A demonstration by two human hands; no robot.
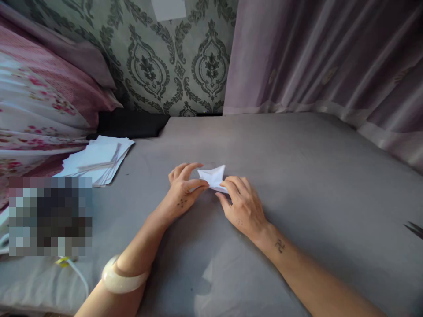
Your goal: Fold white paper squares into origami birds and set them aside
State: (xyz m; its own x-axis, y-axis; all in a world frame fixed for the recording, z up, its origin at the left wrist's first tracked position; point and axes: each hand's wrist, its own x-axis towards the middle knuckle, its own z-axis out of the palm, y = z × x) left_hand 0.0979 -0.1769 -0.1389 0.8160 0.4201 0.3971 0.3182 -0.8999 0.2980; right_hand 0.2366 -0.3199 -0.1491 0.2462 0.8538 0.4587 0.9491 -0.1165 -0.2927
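Surface, broad and flat under smooth grey cloth [330, 185], fills most of the view and runs back to a wall covered in grey-green wallpaper with dark damask medallions [178, 66]. A plain white rectangular sheet [169, 9] shows high on this wall. Pleated mauve curtains [280, 57] hang along the back right side, their pale lower border near the surface. At the left lies draped white fabric with pink flowers [36, 101]; beside it rest a flat black item [132, 123] and, nearer, a loose stack of white paper sheets [94, 158]. A pale cable [77, 273] crosses the lower left, next to a pixelated patch. Dark pointed tips [414, 230] enter at the right edge. Near the centre, a small folded white paper piece [213, 176] is held between both hands: the left hand [185, 187] pinches its left end, index finger raised; the right hand [243, 200] grips its right end.
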